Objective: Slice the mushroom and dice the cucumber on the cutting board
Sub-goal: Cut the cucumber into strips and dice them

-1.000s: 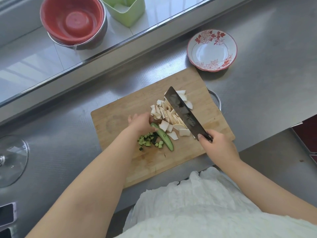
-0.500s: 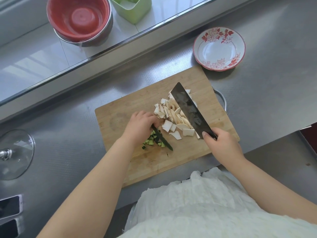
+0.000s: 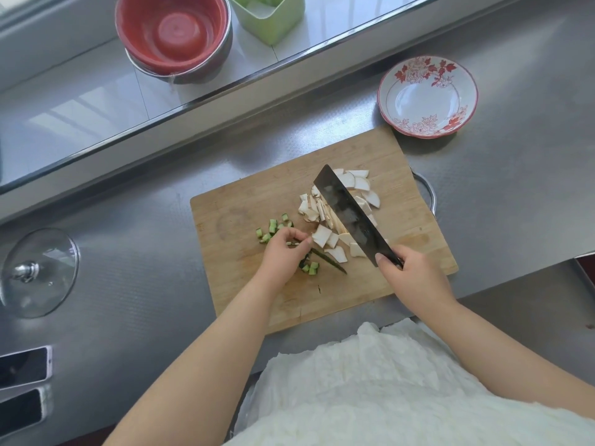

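Nearest the camera, a crinkled white garment (image 3: 370,391) is filling the lower edge of the view, and two dark phones (image 3: 22,368) are lying at the lower left of the brushed steel worktop (image 3: 128,284). A rectangular wooden cutting board (image 3: 244,201) with a metal end handle is lying on the worktop in front of the person. The right hand (image 3: 415,278) is closing its grip round the handle of a dark broad-bladed cleaver (image 3: 351,217), whose blade is slanting away up and to the left over a heap of pale sliced mushroom pieces (image 3: 325,235) at the middle of the board. The left hand (image 3: 286,252) is pinching a thin dark green cucumber strip (image 3: 328,262) between curled fingertips; the strip is lying on the board just left of the mushroom heap. Small green diced cucumber cubes (image 3: 273,226) are sitting on the board on both sides of this hand. To the left, a clear glass pot lid with a metal knob (image 3: 38,272) is resting on the worktop. Beyond the board's far right corner, a white bowl with red floral pattern (image 3: 425,69) is standing. Farthest away, on the pale sill, a red bowl nested in a steel bowl (image 3: 174,37) and a light green plastic container (image 3: 267,17) are standing.
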Action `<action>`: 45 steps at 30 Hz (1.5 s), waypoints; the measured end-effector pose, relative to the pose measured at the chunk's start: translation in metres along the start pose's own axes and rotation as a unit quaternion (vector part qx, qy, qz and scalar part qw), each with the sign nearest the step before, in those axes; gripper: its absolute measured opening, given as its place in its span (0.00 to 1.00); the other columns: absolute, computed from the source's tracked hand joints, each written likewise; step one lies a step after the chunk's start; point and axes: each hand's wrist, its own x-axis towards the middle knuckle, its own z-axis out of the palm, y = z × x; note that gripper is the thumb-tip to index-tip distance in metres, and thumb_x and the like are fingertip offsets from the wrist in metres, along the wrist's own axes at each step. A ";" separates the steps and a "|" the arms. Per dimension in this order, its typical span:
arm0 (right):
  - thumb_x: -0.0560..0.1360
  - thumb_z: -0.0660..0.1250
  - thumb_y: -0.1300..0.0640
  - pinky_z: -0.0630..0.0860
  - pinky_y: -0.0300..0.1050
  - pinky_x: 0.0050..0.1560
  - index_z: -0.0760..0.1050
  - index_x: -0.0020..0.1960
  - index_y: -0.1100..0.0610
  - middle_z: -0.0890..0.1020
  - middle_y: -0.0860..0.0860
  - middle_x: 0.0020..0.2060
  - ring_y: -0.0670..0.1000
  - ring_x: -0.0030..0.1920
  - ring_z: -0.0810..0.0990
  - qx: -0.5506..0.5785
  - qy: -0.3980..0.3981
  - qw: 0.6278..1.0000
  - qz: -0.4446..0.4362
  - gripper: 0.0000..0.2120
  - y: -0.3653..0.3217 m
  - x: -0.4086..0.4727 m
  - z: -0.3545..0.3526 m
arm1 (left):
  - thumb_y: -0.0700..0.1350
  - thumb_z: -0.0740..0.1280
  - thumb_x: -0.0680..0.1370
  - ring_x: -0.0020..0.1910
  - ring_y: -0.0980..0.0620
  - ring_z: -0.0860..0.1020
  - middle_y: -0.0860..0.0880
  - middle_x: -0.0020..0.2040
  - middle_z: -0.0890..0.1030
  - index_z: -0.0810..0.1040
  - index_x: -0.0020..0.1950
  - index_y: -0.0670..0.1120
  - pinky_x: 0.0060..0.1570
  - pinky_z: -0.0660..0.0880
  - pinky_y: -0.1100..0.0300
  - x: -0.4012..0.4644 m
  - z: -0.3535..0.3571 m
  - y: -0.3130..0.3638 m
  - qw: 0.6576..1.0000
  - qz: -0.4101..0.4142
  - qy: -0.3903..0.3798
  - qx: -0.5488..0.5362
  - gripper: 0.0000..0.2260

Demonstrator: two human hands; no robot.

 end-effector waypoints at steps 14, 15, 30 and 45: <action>0.79 0.60 0.46 0.72 0.44 0.34 0.76 0.55 0.48 0.80 0.49 0.36 0.49 0.36 0.78 -0.110 -0.171 0.978 -0.049 0.10 -0.027 0.006 0.029 | 0.39 0.63 0.74 0.38 0.58 0.82 0.50 0.44 0.83 0.77 0.50 0.43 0.37 0.79 0.66 -0.009 -0.106 -0.048 0.822 -0.029 -0.011 -0.569 0.07; 0.79 0.60 0.46 0.72 0.44 0.34 0.76 0.55 0.48 0.79 0.48 0.36 0.49 0.37 0.77 -0.149 -0.183 0.969 -0.065 0.11 -0.032 0.007 0.035 | 0.39 0.63 0.74 0.38 0.58 0.82 0.50 0.43 0.84 0.76 0.49 0.45 0.38 0.79 0.66 -0.011 -0.113 -0.050 0.817 -0.017 0.005 -0.576 0.06; 0.79 0.58 0.45 0.69 0.43 0.32 0.76 0.51 0.51 0.75 0.47 0.35 0.51 0.39 0.76 -0.254 -0.269 0.924 -0.095 0.12 -0.061 -0.004 0.102 | 0.43 0.75 0.68 0.44 0.54 0.82 0.49 0.47 0.83 0.75 0.53 0.47 0.43 0.80 0.63 -0.001 -0.152 -0.068 0.871 0.018 -0.030 -0.491 0.17; 0.79 0.59 0.46 0.71 0.44 0.31 0.75 0.49 0.50 0.78 0.51 0.33 0.51 0.34 0.77 -0.193 -0.126 0.973 0.009 0.10 -0.055 0.009 0.082 | 0.43 0.68 0.78 0.51 0.59 0.73 0.54 0.56 0.72 0.73 0.59 0.49 0.47 0.71 0.66 0.005 -0.064 -0.085 0.986 0.067 0.131 0.080 0.11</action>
